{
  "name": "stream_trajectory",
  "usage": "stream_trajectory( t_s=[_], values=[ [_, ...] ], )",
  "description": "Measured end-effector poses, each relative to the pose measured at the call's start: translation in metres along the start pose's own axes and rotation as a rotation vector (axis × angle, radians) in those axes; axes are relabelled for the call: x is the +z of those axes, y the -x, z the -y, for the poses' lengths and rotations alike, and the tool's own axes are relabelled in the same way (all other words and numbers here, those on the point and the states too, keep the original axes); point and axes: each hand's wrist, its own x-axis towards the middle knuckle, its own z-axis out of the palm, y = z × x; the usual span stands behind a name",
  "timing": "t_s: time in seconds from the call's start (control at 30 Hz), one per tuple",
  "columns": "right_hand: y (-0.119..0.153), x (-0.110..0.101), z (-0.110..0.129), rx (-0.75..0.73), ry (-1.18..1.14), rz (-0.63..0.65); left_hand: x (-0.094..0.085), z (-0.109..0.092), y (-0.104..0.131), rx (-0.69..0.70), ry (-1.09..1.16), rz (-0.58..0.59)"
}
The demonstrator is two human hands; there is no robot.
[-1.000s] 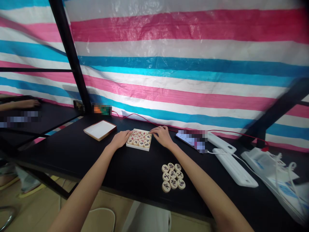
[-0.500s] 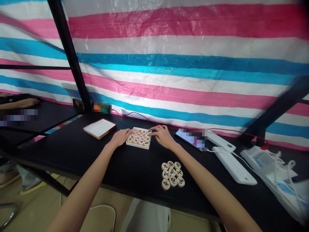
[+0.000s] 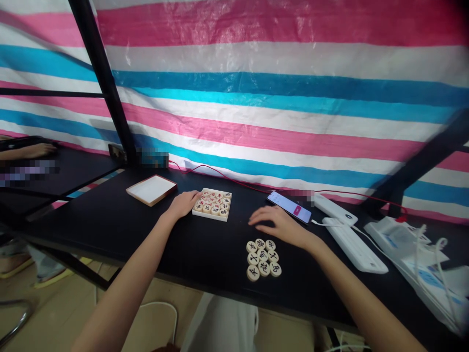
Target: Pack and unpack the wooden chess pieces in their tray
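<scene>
A shallow white box (image 3: 210, 216) stands on the black table, filled with round xiangqi pieces (image 3: 215, 201) marked in red and black characters. My left hand (image 3: 185, 203) is at the box's left side, its fingers together and resting over the rim; the thumb is hidden. To the right of the box, my right hand (image 3: 278, 225) hovers with fingers spread and nothing in them. Just below it, several loose xiangqi pieces (image 3: 263, 255) with black characters lie face up in a tight group of three rows.
The box's lid (image 3: 152, 189) lies inside up at the left. A phone (image 3: 289, 206), white power banks (image 3: 355, 249) and a power strip (image 3: 406, 264) with cables occupy the right. A red cable (image 3: 234, 178) runs along the back. Another person's hand (image 3: 42, 149) shows at far left.
My right hand has left the box's right side and moved right and nearer, over by the loose pieces. My left hand stays at the box. The view has tilted slightly.
</scene>
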Motion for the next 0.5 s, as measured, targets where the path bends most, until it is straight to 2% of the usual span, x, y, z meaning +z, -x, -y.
stream_trajectory(
  t_s=[0.07, 0.17, 0.23, 0.33, 0.5],
  values=[
    [0.029, -0.002, -0.002, 0.058, -0.043, 0.064, 0.000, 0.000, 0.000, 0.001, -0.002, 0.005],
    [0.063, 0.005, -0.008, 0.121, -0.050, 0.067, 0.001, 0.001, -0.002, -0.006, -0.005, 0.009],
    [0.077, 0.012, -0.010, 0.134, -0.046, 0.049, 0.002, 0.001, -0.002, -0.012, -0.011, 0.016],
    [0.085, 0.021, -0.010, 0.149, 0.007, -0.011, 0.002, 0.001, -0.002, -0.005, -0.017, 0.014],
    [0.078, 0.031, -0.011, 0.139, 0.055, -0.094, 0.000, -0.001, 0.001, 0.004, -0.016, 0.005]
  ],
)
